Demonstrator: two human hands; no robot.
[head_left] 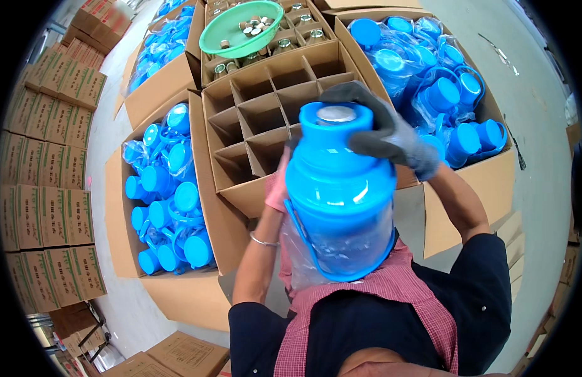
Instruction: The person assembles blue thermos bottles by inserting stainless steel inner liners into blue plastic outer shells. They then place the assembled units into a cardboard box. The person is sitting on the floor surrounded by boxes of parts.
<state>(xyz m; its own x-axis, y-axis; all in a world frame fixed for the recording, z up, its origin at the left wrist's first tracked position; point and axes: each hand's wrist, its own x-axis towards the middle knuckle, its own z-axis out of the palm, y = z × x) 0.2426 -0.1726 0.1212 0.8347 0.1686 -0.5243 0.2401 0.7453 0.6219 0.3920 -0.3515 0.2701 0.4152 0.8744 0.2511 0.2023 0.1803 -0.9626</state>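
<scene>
A bright blue thermos flask (338,188), with a blue carrying handle and clear plastic film around its lower body, is held upright against my apron. A silver disc (336,114) sits in its top opening. My right hand (385,135), in a grey glove, is closed around the flask's neck, thumb on the near side and fingers over the far rim. My left hand (281,182), in a pink and dark glove, supports the flask's left side; its fingertips are hidden behind the body. Just beyond the flask stands a cardboard box (241,198) with empty divider compartments.
A green bowl (209,43) of silver-topped stoppers rests on a divided box of glass bottles. Open cartons of blue flask parts stand left (209,188), far left (193,50) and right (476,179). Stacked cartons (43,213) line the left side.
</scene>
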